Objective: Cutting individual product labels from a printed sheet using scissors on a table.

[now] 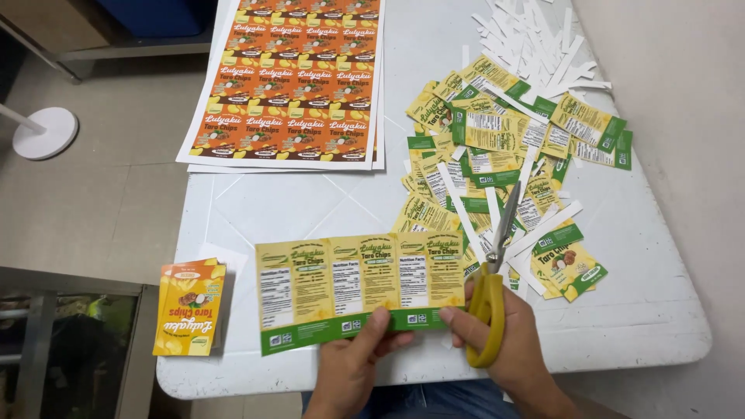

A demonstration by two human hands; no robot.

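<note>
A long strip of yellow and green printed labels [349, 291] lies across the near edge of the white table [310, 202]. My left hand [353, 365] pinches the strip's bottom edge near its middle. My right hand [508, 341] holds yellow-handled scissors [493, 287], their shut blades pointing away over the cut pieces, and its thumb rests on the strip's right end.
A heap of cut yellow-green labels [504, 147] and white paper trimmings [535, 39] covers the right half of the table. Uncut orange label sheets [299, 77] lie stacked at the far left. A small pile of orange-yellow labels [190, 306] sits at the near left corner.
</note>
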